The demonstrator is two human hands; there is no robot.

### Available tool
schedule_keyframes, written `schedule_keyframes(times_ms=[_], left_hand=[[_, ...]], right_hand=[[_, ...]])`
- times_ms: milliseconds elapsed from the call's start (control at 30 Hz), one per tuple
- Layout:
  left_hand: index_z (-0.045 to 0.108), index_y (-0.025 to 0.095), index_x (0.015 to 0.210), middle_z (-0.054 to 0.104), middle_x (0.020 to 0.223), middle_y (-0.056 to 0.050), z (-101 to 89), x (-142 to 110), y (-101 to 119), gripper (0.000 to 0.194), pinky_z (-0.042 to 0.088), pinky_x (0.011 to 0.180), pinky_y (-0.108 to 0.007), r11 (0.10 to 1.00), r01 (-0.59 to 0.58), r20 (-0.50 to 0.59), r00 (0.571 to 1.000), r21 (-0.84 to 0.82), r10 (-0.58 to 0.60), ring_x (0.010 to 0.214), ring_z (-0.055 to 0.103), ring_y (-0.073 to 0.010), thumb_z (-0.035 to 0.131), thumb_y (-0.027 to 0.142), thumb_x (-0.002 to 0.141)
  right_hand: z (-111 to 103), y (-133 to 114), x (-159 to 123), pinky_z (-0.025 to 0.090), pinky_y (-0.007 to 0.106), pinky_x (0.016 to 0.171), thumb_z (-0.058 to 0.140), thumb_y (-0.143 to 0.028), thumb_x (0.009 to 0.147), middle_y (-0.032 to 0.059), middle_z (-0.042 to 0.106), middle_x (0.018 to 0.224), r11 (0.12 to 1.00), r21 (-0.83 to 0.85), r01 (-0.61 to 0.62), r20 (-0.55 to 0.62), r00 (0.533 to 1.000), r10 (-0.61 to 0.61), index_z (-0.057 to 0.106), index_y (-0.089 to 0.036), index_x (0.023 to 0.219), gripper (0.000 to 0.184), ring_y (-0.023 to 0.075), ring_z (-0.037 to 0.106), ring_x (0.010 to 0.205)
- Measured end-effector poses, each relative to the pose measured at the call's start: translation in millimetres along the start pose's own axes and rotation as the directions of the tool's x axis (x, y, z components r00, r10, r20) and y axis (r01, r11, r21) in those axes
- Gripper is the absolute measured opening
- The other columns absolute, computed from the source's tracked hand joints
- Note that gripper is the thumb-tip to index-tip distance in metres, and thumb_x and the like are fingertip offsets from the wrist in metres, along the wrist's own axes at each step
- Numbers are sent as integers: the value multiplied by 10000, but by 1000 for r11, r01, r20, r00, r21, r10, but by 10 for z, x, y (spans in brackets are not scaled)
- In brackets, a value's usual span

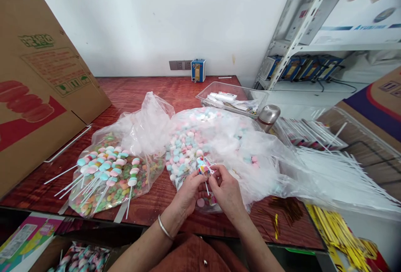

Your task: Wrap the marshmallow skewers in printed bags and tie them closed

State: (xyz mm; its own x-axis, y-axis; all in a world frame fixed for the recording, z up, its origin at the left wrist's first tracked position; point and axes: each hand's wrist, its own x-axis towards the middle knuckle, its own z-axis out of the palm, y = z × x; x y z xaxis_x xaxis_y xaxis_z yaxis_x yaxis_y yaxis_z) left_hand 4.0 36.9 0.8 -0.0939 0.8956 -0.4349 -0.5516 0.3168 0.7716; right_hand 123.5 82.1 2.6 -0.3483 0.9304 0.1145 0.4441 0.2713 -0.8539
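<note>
Low over the front of the table, my left hand (191,189) is closed on a marshmallow skewer (202,164) in a colourful printed wrapper. Its white stick points down between my hands. My right hand (228,192) pinches at the wrapper's lower end; a small pale strip shows at its fingertips, too small to name. Behind them lies a large clear bag of pastel marshmallows (184,142). On my left, several unwrapped marshmallow skewers (106,165) rest on a clear bag of ring-shaped candies (120,190), with one skewer (133,172) set apart.
Cardboard boxes (40,67) stand at the left. A clear plastic tray (232,92) and a steel flask (268,116) are behind the marshmallow bag. Many white sticks (344,180) lie on the right, with gold twist ties (338,226) below. Wrapped skewers (86,257) fill a box at lower left.
</note>
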Motion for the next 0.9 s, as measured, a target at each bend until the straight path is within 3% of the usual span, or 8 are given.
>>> schedule_keyframes(times_ms=[100,200,367,467,700,900], left_hand=[[638,143,1044,708,812,-60,22,-5,0,324,494,551,-248,999,0,-12,1000,33,1,614,617,-151,592,271,750],[645,150,1024,711,827,-67,61,14,-12,318,498,568,-266,996,-37,-77,996,85,43,660,642,-184,590,299,749],[631,211,1089,700,1083,-50,41,136,-82,333,475,921,-295,954,-247,-209,937,169,280,1033,623,-207,631,277,762],[616,228,1158,696,1102,-56,-21,204,-125,402,460,952,-310,925,-317,-230,904,209,361,1048,618,-213,662,254,759],[489,248,1372,676,820,-12,-59,276,-196,617,498,693,-300,959,-200,-289,923,202,253,687,619,-192,649,290,777],[520,208,1310,677,960,-55,17,390,-234,540,474,844,-318,923,-244,-315,888,296,335,887,625,-206,625,230,782]], right_hand=[[29,-8,28,449,271,644,527,-258,863,18,650,813,998,-33,62,-18,998,-62,626,-194,1077,244,178,611,690],[68,-7,62,443,290,698,483,-239,898,57,640,910,977,-149,150,-49,986,-158,645,-198,988,190,198,606,788],[161,19,94,425,308,709,436,-205,927,60,616,872,963,-179,201,-30,977,-209,605,-197,862,180,208,585,791],[195,39,83,434,314,733,430,-196,931,61,614,890,967,-148,209,-29,976,-215,583,-195,887,159,210,583,826],[210,105,96,424,323,744,404,-198,936,55,589,892,970,-102,221,12,975,-221,553,-204,893,155,212,562,839],[126,176,144,389,305,693,415,-199,924,30,558,837,967,-50,250,69,967,-246,517,-210,845,130,194,529,767]])
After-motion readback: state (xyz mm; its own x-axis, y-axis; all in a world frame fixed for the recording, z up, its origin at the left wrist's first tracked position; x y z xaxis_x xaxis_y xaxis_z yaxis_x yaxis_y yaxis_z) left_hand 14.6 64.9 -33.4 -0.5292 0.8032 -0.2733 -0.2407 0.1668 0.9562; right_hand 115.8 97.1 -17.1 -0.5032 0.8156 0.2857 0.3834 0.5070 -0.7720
